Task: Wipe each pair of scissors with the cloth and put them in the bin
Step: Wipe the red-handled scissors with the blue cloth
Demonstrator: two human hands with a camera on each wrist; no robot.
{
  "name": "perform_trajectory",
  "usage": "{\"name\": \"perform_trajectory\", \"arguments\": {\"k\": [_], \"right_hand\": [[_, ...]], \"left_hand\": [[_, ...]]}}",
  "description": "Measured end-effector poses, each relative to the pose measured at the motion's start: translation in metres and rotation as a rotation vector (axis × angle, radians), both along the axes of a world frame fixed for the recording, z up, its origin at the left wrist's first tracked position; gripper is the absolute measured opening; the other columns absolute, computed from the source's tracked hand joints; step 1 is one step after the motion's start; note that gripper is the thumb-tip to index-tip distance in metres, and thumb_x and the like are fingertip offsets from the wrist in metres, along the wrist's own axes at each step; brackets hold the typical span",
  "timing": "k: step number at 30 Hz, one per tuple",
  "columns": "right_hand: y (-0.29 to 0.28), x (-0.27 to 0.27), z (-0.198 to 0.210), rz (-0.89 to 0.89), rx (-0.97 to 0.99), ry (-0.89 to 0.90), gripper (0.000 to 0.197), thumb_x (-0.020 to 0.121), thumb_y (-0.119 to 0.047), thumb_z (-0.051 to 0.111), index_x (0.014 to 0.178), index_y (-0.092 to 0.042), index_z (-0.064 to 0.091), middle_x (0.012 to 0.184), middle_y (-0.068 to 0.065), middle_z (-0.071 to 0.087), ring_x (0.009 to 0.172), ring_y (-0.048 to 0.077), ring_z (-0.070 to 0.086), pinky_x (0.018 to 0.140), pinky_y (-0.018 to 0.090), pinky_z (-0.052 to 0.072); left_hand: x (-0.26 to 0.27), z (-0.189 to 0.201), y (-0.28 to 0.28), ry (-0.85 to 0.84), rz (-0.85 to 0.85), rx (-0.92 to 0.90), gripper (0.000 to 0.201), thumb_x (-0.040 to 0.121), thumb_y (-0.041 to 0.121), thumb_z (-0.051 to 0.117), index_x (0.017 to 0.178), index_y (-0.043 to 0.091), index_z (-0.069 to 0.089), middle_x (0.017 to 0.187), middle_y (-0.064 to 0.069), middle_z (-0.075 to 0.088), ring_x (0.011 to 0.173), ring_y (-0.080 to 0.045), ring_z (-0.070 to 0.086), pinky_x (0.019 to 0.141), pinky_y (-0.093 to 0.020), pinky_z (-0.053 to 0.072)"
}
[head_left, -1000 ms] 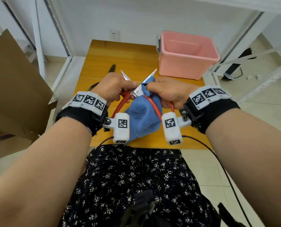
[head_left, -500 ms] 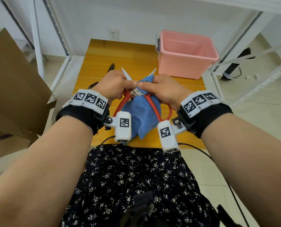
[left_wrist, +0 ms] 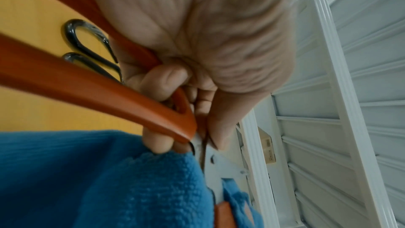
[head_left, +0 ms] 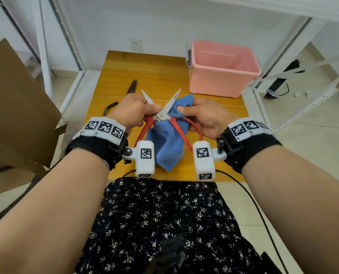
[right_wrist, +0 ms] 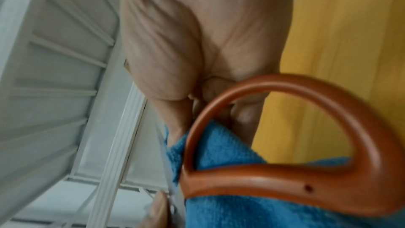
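Observation:
Red-handled scissors (head_left: 160, 115) are held above the wooden table (head_left: 160, 72) with their blades spread in a V. My left hand (head_left: 133, 111) grips them at the left blade and handle root (left_wrist: 153, 110). My right hand (head_left: 202, 113) pinches the blue cloth (head_left: 170, 143) against the right blade, and the cloth hangs down between the handles (right_wrist: 274, 171). A second pair of black scissors (head_left: 132, 88) lies on the table behind my left hand, its loops (left_wrist: 87, 48) showing in the left wrist view. The pink bin (head_left: 222, 70) stands at the table's far right.
A brown cardboard sheet (head_left: 16, 107) leans at the left of the table. White metal shelving frames (head_left: 295, 80) flank both sides. A black cable (head_left: 249, 196) runs from my right wrist across my lap.
The right hand with the cloth slid from the pivot outward along the right blade. The scissors stay spread in my left hand.

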State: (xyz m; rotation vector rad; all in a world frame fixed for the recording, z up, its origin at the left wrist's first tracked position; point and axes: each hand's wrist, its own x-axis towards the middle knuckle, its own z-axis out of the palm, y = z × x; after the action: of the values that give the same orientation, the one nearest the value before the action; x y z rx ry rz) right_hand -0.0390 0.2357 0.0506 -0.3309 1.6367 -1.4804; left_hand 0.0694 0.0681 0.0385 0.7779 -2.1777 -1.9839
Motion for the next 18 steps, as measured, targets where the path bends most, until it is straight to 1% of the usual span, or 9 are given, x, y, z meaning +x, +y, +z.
{"name": "perform_trajectory", "arguments": {"k": [2, 5, 7, 9, 11, 13, 15, 16, 18], "right_hand": [[0.001, 0.000, 0.001, -0.052, -0.081, -0.045, 0.012, 0.098, -0.004, 0.053, 0.103, -0.002, 0.063, 0.091, 0.013, 0.069, 0.080, 0.022, 0.069, 0.074, 0.035, 0.061], [0.000, 0.001, 0.008, -0.046, -0.128, -0.073, 0.017, 0.099, -0.008, 0.050, 0.109, -0.001, 0.062, 0.105, 0.017, 0.067, 0.092, 0.028, 0.067, 0.085, 0.040, 0.057], [-0.004, 0.000, 0.014, -0.011, -0.131, -0.081, 0.021, 0.099, -0.009, 0.050, 0.113, 0.000, 0.062, 0.113, 0.020, 0.067, 0.099, 0.031, 0.067, 0.089, 0.042, 0.056], [-0.011, 0.001, 0.017, 0.008, -0.101, -0.052, 0.023, 0.098, -0.007, 0.053, 0.116, 0.003, 0.062, 0.115, 0.022, 0.067, 0.101, 0.032, 0.067, 0.093, 0.044, 0.056], [-0.018, 0.002, 0.018, 0.017, -0.039, 0.018, 0.026, 0.094, -0.005, 0.060, 0.118, 0.005, 0.063, 0.111, 0.022, 0.068, 0.098, 0.032, 0.067, 0.094, 0.045, 0.056], [-0.023, 0.004, 0.017, 0.015, 0.025, 0.098, 0.026, 0.091, -0.004, 0.065, 0.115, 0.005, 0.065, 0.104, 0.022, 0.069, 0.091, 0.030, 0.067, 0.089, 0.043, 0.057], [-0.026, 0.006, 0.017, -0.007, 0.080, 0.167, 0.022, 0.088, -0.004, 0.068, 0.109, 0.004, 0.068, 0.096, 0.019, 0.071, 0.084, 0.028, 0.067, 0.082, 0.042, 0.059], [-0.027, 0.007, 0.017, -0.023, 0.094, 0.188, 0.019, 0.087, -0.003, 0.069, 0.105, 0.003, 0.069, 0.093, 0.018, 0.071, 0.082, 0.028, 0.067, 0.081, 0.043, 0.059], [-0.028, 0.008, 0.018, -0.053, 0.111, 0.220, 0.014, 0.087, -0.002, 0.070, 0.100, 0.003, 0.070, 0.088, 0.018, 0.071, 0.078, 0.028, 0.066, 0.080, 0.044, 0.058]], "left_hand": [[0.002, -0.001, -0.003, 0.010, 0.030, 0.027, 0.031, 0.090, 0.015, 0.067, 0.102, -0.013, 0.060, 0.077, -0.029, 0.064, 0.044, -0.022, 0.059, 0.035, -0.020, 0.032], [0.004, 0.001, -0.005, 0.022, 0.054, 0.081, 0.021, 0.091, 0.015, 0.066, 0.102, -0.002, 0.059, 0.062, -0.012, 0.064, 0.042, -0.019, 0.058, 0.035, -0.020, 0.031], [0.004, 0.002, -0.005, 0.031, 0.073, 0.105, 0.019, 0.092, 0.016, 0.065, 0.102, 0.001, 0.058, 0.060, -0.010, 0.063, 0.040, -0.016, 0.056, 0.034, -0.018, 0.032], [0.004, 0.003, -0.007, 0.034, 0.076, 0.116, 0.020, 0.092, 0.017, 0.065, 0.103, 0.002, 0.058, 0.061, -0.011, 0.062, 0.039, -0.016, 0.055, 0.033, -0.017, 0.032], [0.005, 0.004, -0.006, 0.038, 0.051, 0.097, 0.016, 0.092, 0.018, 0.065, 0.095, 0.003, 0.058, 0.054, -0.006, 0.061, 0.037, -0.014, 0.054, 0.035, -0.018, 0.033], [0.003, 0.003, -0.004, 0.042, 0.021, 0.077, 0.021, 0.092, 0.020, 0.066, 0.082, 0.005, 0.055, 0.051, -0.003, 0.060, 0.037, -0.013, 0.053, 0.038, -0.020, 0.035], [0.003, 0.003, -0.003, 0.039, -0.005, 0.078, 0.025, 0.092, 0.023, 0.065, 0.079, 0.006, 0.053, 0.055, -0.004, 0.059, 0.040, -0.013, 0.054, 0.038, -0.020, 0.034], [0.003, 0.002, -0.002, 0.039, -0.014, 0.082, 0.027, 0.092, 0.026, 0.066, 0.077, 0.007, 0.052, 0.058, -0.005, 0.060, 0.042, -0.014, 0.055, 0.038, -0.021, 0.032], [0.004, 0.001, 0.000, 0.036, -0.031, 0.074, 0.029, 0.087, 0.028, 0.071, 0.070, 0.013, 0.053, 0.068, -0.014, 0.061, 0.049, -0.018, 0.054, 0.040, -0.022, 0.029]]}}
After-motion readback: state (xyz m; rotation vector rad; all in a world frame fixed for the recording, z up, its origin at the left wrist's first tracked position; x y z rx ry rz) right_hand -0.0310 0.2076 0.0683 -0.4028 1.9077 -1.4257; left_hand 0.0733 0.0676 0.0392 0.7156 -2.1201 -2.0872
